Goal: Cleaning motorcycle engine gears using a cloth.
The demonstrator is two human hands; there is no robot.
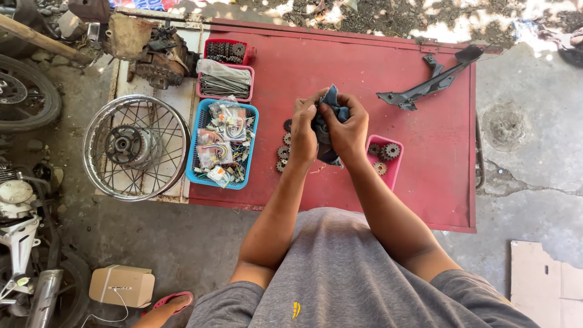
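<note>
Both hands are working together over the flat red metal tabletop, held above it. Left hand and right hand are both clenching a crumpled dark blue cloth, fingers curled around it from either side. Something dark is sitting inside the cloth; can't tell what it is.

Directly under the hands, a column of small grey toothed metal sprockets is lying on the red surface, just left of the left wrist. Just right of the right wrist, a pink rectangular plastic tray is holding more small sprockets.

Further left, a blue plastic basket is holding bagged small parts and wiring. Behind it a pink tray of thin metal spokes is sitting, with a small red tray of dark metal parts beyond that.

A black angled metal bracket is lying at the far right of the tabletop, well apart from the hands.

Off the left edge, a spoked chrome wheel rim is lying flat, with a greasy engine part behind it.
</note>
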